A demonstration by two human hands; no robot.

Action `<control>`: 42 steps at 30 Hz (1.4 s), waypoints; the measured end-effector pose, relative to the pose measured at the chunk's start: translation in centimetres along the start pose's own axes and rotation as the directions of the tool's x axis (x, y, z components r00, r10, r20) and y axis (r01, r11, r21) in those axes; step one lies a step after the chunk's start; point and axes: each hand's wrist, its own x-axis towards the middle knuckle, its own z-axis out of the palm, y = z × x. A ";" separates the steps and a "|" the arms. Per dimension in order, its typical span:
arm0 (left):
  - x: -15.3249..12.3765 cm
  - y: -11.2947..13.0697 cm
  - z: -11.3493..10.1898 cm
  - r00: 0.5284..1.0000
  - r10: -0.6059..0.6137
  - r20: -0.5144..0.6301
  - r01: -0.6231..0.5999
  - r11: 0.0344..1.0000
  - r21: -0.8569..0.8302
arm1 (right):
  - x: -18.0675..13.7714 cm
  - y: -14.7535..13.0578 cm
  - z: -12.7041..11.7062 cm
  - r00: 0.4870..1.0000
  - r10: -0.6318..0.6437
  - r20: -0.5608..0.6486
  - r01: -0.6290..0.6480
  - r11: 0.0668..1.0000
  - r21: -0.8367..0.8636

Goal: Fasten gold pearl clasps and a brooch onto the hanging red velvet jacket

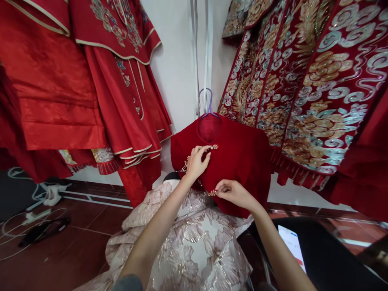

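A dark red velvet top (pixel 239 157) hangs by its neckline from a purple hanger (pixel 209 99). Just below the neckline, my left hand (pixel 197 162) is closed in a pinch at a small pearl-and-red beaded ornament (pixel 214 146). Lower down at the front, my right hand (pixel 235 194) pinches another beaded ornament (pixel 212 193) between thumb and fingers. Part of a pearl trim (pixel 184 165) shows beside my left wrist; my hand and arm hide some of it. Underneath, a pale floral fabric with metallic pink blooms (pixel 194 246) spreads out.
Red garments (pixel 121 81) with cream edging hang at left. A heavily sequined red robe (pixel 321 89) hangs at right. A phone (pixel 291 246) with a lit screen lies on a black seat (pixel 330 250). White cables (pixel 33 218) and a black object (pixel 45 231) lie on the tiled floor.
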 end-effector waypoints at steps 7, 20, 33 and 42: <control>2.6 0.4 -0.2 0.977 0.172 0.126 -0.203 0.934 0.293 | -0.9 -1.0 -1.4 0.999 0.015 0.043 -0.015 1.000 -0.014; 5.2 0.7 -1.4 0.875 0.340 0.345 -0.400 0.908 0.120 | 1.6 -3.4 -1.3 0.891 -0.172 -0.420 0.145 0.985 -0.095; 5.7 -0.2 -2.1 0.920 -0.188 0.344 -0.174 0.589 0.789 | 11.3 -7.0 0.9 0.800 -0.099 -0.592 -0.206 0.881 -0.425; 6.3 -1.3 -4.0 0.964 -0.229 0.132 0.040 0.621 0.783 | 9.0 -5.4 -7.2 0.709 -0.099 -0.699 -0.427 0.728 -0.536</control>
